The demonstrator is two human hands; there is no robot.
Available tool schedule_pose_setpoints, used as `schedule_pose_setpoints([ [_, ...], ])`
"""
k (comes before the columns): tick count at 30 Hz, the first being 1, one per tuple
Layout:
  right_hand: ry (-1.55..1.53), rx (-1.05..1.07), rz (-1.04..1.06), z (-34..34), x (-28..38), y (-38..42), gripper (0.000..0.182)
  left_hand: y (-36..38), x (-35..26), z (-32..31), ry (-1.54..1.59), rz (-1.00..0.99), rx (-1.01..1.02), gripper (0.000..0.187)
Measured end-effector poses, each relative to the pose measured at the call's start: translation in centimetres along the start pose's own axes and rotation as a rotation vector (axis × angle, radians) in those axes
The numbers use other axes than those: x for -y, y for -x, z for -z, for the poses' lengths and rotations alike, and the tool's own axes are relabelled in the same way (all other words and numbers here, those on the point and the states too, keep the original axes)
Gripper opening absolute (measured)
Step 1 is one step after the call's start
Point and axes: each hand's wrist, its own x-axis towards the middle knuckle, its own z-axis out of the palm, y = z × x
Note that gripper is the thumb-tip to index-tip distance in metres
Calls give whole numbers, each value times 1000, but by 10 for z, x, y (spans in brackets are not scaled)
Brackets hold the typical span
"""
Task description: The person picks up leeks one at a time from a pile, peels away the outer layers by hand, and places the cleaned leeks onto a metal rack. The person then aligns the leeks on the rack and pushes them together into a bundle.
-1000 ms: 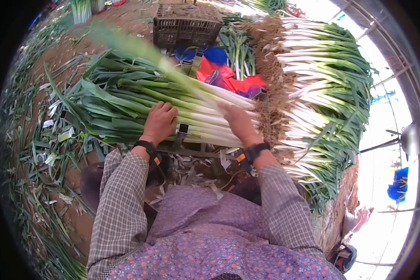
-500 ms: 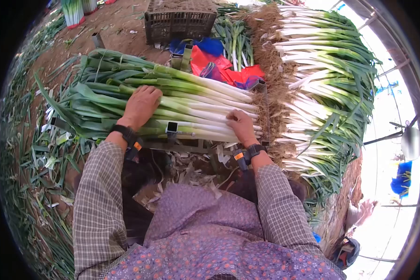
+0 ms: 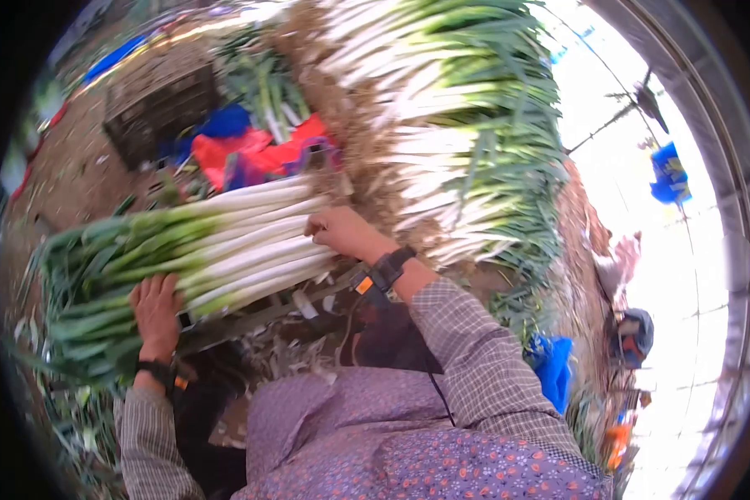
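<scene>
Leeks being squared up in the rack

Left hand is lying flat and open under the green end of the leek bundle; right hand is curling onto the white ends, apparently pressing. Bundle looks gathered, untied. Since earlier, the view has swung right and the left hand has slipped lower.

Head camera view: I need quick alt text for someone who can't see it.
A person's two bare hands rest on a bundle of leeks lying across a metal frame: left hand at the green part, right hand at the white ends. A tall stack of leeks is piled behind, with red and blue cloth and a dark crate beyond.
</scene>
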Motion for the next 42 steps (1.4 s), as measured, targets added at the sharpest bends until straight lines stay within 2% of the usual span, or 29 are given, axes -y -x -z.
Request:
schedule_pose_setpoints([
  [2,-69,54,-119,62,-7,13,25,1,1,-6,-37,-11,-30,34],
  [3,-174,25,-318,99,-18,25,29,2,6,-12,-42,-6,-26,34],
  [4,-217,-26,-400,123,-72,40,32,1,8,-15,-55,-7,-14,33],
  [5,-120,-256,-469,145,-111,67,30,1,9,-16,-70,-5,-1,33],
  [6,-146,-406,-587,160,-165,97,24,1,9,-18,-84,-1,13,33],
  [7,-255,-672,-682,167,-193,128,19,1,9,-19,-79,2,15,33],
  [8,-566,-866,-855,172,-206,155,18,0,9,-19,-76,3,19,33],
  [11,-943,-1115,-940,147,-327,243,16,4,24,-33,-114,16,41,34],
  [12,-773,-1235,-1095,132,-306,232,14,6,30,-39,-134,21,52,35],
  [18,-1079,-1259,-991,79,-351,194,8,6,38,-35,-195,0,149,38],
  [20,-895,-1309,-1118,76,-369,176,34,8,42,-36,-207,-3,164,38],
  [23,-1035,-1160,-1231,95,-367,170,38,4,37,-29,-203,-32,167,37],
  [26,-1355,-1436,-728,72,-363,184,33,4,36,-29,-213,2,178,38],
  [28,-1422,-1472,-677,68,-319,192,16,11,51,-40,-248,2,186,39],
  [30,-1517,-1331,-648,59,-296,216,17,13,59,-48,-263,-3,168,41],
  [32,-1511,-1357,-747,62,-251,225,17,14,59,-53,-253,-17,130,43],
  [33,-1471,-1392,-730,71,-215,221,16,9,45,-46,-241,-6,97,42],
  [36,-1790,-1438,-452,102,-161,214,18,2,27,-36,-177,58,140,39],
  [37,-1789,-1373,-293,116,-130,205,22,2,29,-39,-137,12,79,39],
  [39,-2082,-1216,-19,140,-82,184,24,3,28,-36,-62,-19,12,39],
  [40,-1906,-1263,-2,148,-45,167,23,2,17,-21,-16,-28,24,38],
  [41,-1913,-1246,43,155,4,147,22,1,10,-12,-14,-13,41,37],
  [42,-1685,-1233,59,153,40,131,22,2,5,-8,-21,-22,-28,38],
])
